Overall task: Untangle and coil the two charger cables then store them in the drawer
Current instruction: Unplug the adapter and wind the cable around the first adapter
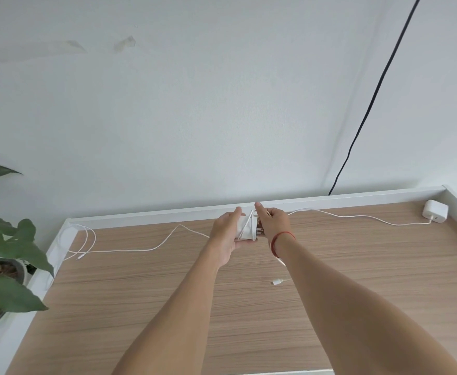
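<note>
My left hand (226,234) holds a white charger block (245,228) above the wooden desk, with white cable crossing its face. My right hand (272,221) pinches that cable right beside the block, index finger pointing up. One white cable (140,249) trails left from the hands and ends in loose loops (82,240) at the desk's far left corner. A second white cable (357,215) runs right to another white charger block (435,211) in the far right corner. A small white plug end (276,282) lies on the desk below my right forearm. No drawer is visible.
The wooden desk (167,293) has a white raised rim (167,212) along its back and sides. A potted plant (2,255) stands off the left edge. A black cable (371,104) hangs down the white wall behind the desk.
</note>
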`<state>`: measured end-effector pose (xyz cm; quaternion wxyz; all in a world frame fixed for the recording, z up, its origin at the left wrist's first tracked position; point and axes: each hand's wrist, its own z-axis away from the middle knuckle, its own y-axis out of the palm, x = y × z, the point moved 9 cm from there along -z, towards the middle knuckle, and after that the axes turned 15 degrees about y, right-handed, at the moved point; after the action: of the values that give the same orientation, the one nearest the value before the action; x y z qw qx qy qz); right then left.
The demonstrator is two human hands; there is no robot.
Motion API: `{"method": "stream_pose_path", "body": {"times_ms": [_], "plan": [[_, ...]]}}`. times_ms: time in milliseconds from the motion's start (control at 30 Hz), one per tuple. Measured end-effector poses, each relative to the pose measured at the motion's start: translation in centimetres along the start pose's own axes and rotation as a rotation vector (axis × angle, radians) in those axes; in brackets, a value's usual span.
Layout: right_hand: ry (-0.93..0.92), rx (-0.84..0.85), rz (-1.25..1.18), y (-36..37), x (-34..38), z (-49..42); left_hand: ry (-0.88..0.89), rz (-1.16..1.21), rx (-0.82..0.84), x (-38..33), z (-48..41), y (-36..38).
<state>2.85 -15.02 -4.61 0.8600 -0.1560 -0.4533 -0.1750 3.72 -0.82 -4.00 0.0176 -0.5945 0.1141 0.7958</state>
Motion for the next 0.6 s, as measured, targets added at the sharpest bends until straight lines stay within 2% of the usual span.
{"method": "stream_pose_path", "body": {"times_ms": [200,367,600], "plan": [[0.041,0.087,-0.048,0.4,-0.5,0.2,0.005,-0.049,0.085,0.0,0.2,0.4],[0.075,0.180,-0.111,1.1,-0.6,0.7,0.033,0.016,0.059,0.3,0.2,0.3],[-0.007,0.105,0.037,0.2,1.0,0.1,0.034,0.047,0.064,0.0,0.1,0.3]]}}
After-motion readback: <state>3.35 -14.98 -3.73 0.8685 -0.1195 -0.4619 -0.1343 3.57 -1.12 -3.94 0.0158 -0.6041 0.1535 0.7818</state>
